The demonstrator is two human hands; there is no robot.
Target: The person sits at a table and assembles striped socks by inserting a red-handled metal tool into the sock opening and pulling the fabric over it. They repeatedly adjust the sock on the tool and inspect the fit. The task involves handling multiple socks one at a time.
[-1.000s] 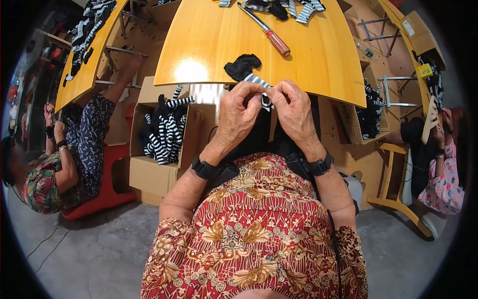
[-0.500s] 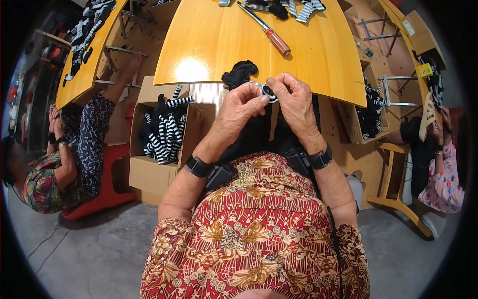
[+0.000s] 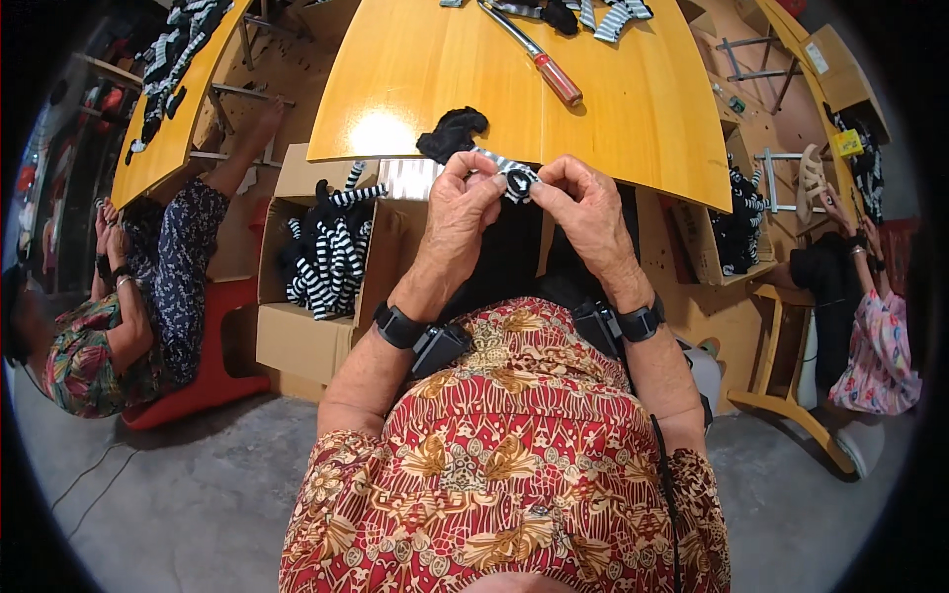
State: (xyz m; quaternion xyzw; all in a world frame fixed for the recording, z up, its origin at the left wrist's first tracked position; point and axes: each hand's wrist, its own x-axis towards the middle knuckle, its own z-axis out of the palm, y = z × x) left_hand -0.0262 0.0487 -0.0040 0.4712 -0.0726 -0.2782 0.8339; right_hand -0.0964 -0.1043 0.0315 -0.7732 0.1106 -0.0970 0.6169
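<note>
A black sock with a black-and-white striped cuff point(image 3: 499, 161) is stretched between my two hands at the table's near edge. Its cuff end faces me and shows a dark oval with a pale mark at its middle. My left hand point(image 3: 461, 208) pinches one side of this end between thumb and fingers. The other side is gripped by my right hand point(image 3: 587, 210), thumb toward me. Beyond my left fingers, the sock's bunched black part point(image 3: 452, 135) rests on the wooden table point(image 3: 425, 79).
A red-handled screwdriver point(image 3: 559, 79) lies farther up the table, below several striped socks point(image 3: 621, 18). An open cardboard box point(image 3: 304, 343) of striped socks stands at left; another box point(image 3: 687, 242) is at right. People sit on both sides, one on a red chair point(image 3: 213, 381).
The cuff end has turned toward me, so its dark oval now shows between my hands. My left hand has shifted slightly left, and the black part has slid left on the table.
</note>
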